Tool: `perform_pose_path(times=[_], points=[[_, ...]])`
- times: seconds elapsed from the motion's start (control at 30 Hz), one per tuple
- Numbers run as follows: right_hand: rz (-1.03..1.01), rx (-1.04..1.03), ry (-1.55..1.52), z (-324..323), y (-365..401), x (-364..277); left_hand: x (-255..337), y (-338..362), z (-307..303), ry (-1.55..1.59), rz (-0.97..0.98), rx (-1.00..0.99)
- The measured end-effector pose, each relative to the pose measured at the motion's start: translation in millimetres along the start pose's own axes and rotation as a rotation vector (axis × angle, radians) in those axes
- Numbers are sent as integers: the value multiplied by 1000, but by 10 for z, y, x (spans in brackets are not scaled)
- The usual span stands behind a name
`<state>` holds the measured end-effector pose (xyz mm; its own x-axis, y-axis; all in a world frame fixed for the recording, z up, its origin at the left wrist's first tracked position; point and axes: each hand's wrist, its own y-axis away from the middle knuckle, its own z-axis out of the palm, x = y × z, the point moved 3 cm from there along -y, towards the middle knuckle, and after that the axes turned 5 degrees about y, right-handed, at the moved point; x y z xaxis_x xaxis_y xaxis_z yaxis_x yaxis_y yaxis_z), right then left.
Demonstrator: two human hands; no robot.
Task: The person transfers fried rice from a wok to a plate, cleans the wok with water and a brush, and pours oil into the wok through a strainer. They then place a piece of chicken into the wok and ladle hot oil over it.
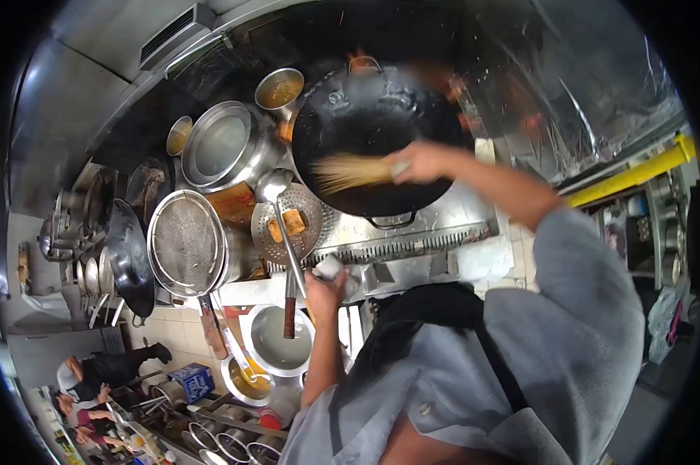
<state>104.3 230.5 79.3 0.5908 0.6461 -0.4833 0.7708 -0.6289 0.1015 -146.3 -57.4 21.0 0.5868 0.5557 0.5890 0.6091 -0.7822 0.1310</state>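
Observation:
My right hand [421, 164] is closed around a bamboo wok brush [354, 170], whose splayed bristles are over the inside of a large black wok [373, 139]. The wok looks wet and flames show behind its rim. My left hand [324, 294] is wrapped around the handle of a long metal ladle [286, 236], and a white cloth [329, 267] is bunched at that hand. The ladle's bowl points away from me. Beneath the ladle is a perforated skimmer [313, 203] with browned fried pieces [292, 223] on it.
Left of the wok stand a steel pot [218, 143], a bowl of yellowish liquid [280, 89] and a round mesh strainer [186, 240]. A basin [280, 341] of cloudy liquid is below my left hand. Other people [94, 376] are at the far lower left. A yellow pipe [633, 172] runs at right.

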Motion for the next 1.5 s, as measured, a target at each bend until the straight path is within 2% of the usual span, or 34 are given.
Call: perform_pose_path(times=[0.03,0.07,0.1,0.13,0.17,0.2,0.23,0.27,0.3,0.37,0.43,0.47,0.5,0.57,0.6,0.7,0.73,0.77,0.83,0.87,0.9,0.97,1.0,1.07,1.13,1.17,1.23,1.27,1.3,1.33,1.37,1.4,1.47,1.5], points=[[283,-168,377,-500,123,64,-26,71,-38,-2,108,65],[701,-10,430,-675,44,719,79,140,-162,15,154,82],[767,549,305,-882,4,778,222,186,-264,71,219,171],[849,859,115,-885,-101,832,421,212,-360,119,309,197],[828,983,-51,-798,-203,696,618,233,-482,158,397,221],[819,815,-110,-577,-333,519,811,241,-586,186,462,228],[892,430,-232,-118,-557,594,1006,258,-691,216,532,230],[592,311,46,216,-589,237,1163,281,-825,274,534,176],[176,113,-162,293,-456,-196,1173,284,-930,238,564,169],[214,154,-97,52,-672,135,936,330,-1072,365,486,166],[332,157,27,27,-670,456,671,404,-1089,522,270,183],[613,523,-146,7,-658,558,629,434,-1064,575,234,141],[725,590,-247,-39,-607,254,571,460,-1064,623,198,93],[185,302,-303,644,-973,362,475,488,-991,726,207,16],[198,300,-295,527,-891,369,388,533,-989,740,140,-6],[434,-25,251,-196,-564,372,261,539,-981,855,-93,-103],[657,444,-7,-265,-477,450,302,507,-987,819,-117,-108],[653,455,-3,-155,-530,327,377,471,-1012,825,-107,-105],[547,435,20,64,-814,108,684,406,-956,824,142,-124],[288,261,158,335,-1020,208,796,397,-965,847,215,-156],[117,289,128,284,-920,75,884,428,-1039,786,270,-163],[310,330,191,99,-1035,443,732,508,-1165,713,291,-145],[560,434,-103,29,-1021,499,599,526,-1174,789,209,-119],[540,438,-134,394,-1047,264,423,577,-1221,869,-35,-113],[511,457,-118,298,-853,279,245,599,-1231,815,-28,-78],[418,303,82,138,-584,351,84,587,-1257,812,-14,-58],[228,-37,483,-269,43,367,-318,586,-1317,918,-103,-21],[799,-40,480,-651,84,629,-299,557,-1348,890,-106,-14],[897,442,207,-956,84,637,-230,507,-1309,1019,-70,-27],[889,857,128,-1061,42,501,-9,425,-1289,993,39,-59],[903,1014,101,-995,-77,447,205,385,-1328,943,132,-102],[875,1013,107,-832,-216,263,397,341,-1308,938,224,-137],[828,323,-74,-80,-610,352,820,250,-1249,865,468,-215],[607,-21,-11,126,-642,-192,976,253,-1273,788,605,-253]])
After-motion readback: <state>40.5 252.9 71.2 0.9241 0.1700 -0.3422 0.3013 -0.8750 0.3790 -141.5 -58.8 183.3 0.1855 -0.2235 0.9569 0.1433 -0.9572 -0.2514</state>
